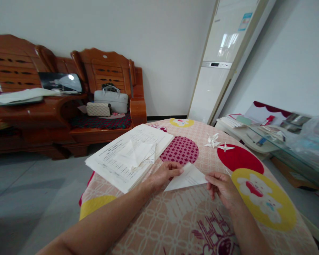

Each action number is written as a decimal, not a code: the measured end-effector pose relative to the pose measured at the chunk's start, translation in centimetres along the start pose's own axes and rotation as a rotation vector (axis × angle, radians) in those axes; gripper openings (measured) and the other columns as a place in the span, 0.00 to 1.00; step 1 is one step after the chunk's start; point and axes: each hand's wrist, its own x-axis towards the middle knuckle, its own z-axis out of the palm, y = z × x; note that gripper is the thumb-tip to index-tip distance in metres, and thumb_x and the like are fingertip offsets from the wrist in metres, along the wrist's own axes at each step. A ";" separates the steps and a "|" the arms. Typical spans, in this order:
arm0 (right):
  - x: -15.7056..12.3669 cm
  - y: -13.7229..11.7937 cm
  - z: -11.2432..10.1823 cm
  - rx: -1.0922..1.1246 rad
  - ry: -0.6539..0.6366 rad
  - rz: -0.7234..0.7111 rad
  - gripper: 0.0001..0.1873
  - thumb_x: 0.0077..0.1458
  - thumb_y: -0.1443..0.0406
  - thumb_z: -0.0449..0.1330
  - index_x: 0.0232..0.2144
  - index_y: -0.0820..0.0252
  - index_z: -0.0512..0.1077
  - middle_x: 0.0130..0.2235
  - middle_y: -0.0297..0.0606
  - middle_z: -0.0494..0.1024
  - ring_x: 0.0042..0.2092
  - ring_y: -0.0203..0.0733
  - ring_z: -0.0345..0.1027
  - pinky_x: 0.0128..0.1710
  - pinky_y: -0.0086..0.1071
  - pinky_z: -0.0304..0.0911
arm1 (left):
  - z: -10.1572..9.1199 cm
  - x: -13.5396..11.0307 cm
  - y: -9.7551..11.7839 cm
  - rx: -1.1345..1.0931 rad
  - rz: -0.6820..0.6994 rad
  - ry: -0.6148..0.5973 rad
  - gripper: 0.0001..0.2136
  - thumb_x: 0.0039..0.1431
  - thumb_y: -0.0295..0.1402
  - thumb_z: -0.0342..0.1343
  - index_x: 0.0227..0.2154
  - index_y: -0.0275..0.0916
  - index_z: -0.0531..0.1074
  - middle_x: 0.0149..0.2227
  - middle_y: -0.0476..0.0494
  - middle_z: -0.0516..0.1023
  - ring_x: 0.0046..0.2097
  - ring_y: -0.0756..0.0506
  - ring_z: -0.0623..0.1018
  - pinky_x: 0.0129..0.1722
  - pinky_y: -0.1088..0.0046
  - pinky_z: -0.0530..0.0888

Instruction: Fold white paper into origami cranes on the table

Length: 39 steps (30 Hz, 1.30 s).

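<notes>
A sheet of white paper (189,177), folded into a triangle, is held just above the patterned tablecloth (159,219). My left hand (168,173) grips its upper left edge between thumb and fingers. At its right corner, my right hand (220,185) pinches the paper between thumb and forefinger, the other fingers curled beneath. Faint print shows through the folded sheet. Left of my hands lies a thick stack of printed papers (106,159), with loose folded paper pieces (135,152) on top. Beyond my right hand sit folded paper cranes (213,141) and another paper crane (225,147).
A glass side table (284,138) on the right carries papers, metal containers and a plastic bag (316,138). A wooden sofa (103,71) with a grey handbag (114,99) and a small quilted purse (98,109) stands behind left. A tall white air conditioner (212,85) stands behind the table.
</notes>
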 end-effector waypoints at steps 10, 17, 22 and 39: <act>0.5 0.0 0.1 -0.143 0.108 -0.132 0.16 0.43 0.58 0.68 0.32 0.63 0.76 0.23 0.35 0.76 0.21 0.38 0.68 0.17 0.28 0.62 | 0.9 -0.6 0.6 0.322 0.183 -0.036 0.11 0.47 0.35 0.62 0.33 0.34 0.77 0.29 0.45 0.76 0.29 0.47 0.74 0.28 0.75 0.67; -0.8 -1.1 2.3 -0.617 0.206 -0.585 0.22 0.49 0.67 0.62 0.49 0.58 0.73 0.45 0.45 0.78 0.31 0.41 0.73 0.28 0.32 0.69 | 1.9 -1.4 0.8 0.913 0.504 0.174 0.19 0.49 0.25 0.54 0.45 0.38 0.76 0.32 0.45 0.77 0.30 0.48 0.71 0.34 0.73 0.66; -2.0 -1.2 4.7 -0.716 0.072 -0.801 0.21 0.51 0.73 0.56 0.46 0.54 0.75 0.52 0.44 0.74 0.34 0.40 0.73 0.30 0.31 0.70 | 2.6 -1.6 0.2 0.869 0.557 0.203 0.22 0.51 0.26 0.54 0.52 0.39 0.73 0.32 0.46 0.77 0.30 0.47 0.70 0.35 0.73 0.66; 0.1 0.2 1.7 -0.625 0.076 -0.689 0.15 0.41 0.76 0.53 0.28 0.57 0.74 0.36 0.38 0.80 0.40 0.44 0.73 0.41 0.34 0.67 | -1.1 -0.1 0.6 1.022 0.513 0.060 0.19 0.47 0.19 0.48 0.36 0.40 0.81 0.41 0.43 0.80 0.41 0.45 0.77 0.41 0.71 0.71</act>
